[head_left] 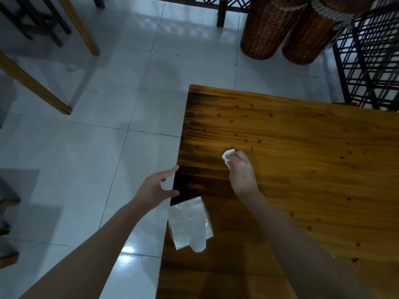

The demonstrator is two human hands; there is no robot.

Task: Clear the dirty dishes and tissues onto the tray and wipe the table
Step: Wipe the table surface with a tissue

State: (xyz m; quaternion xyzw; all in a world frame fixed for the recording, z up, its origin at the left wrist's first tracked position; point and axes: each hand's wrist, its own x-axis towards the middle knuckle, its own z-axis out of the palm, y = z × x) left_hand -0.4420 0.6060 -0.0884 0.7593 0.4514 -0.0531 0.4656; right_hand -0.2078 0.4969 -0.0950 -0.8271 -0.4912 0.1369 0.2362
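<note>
Gripping crumpled tissue [228,157], right hand [241,173] on table [302,169]; left hand [156,188] spread open at table's left edge.

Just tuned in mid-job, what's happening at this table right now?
The person's right hand grips a crumpled white tissue against the wooden table, apparently wiping. The left hand is open at the table's left edge, holding nothing. A plastic packet lies at the near-left edge, and small reddish drops dot the top. No dishes or tray in view.
</note>
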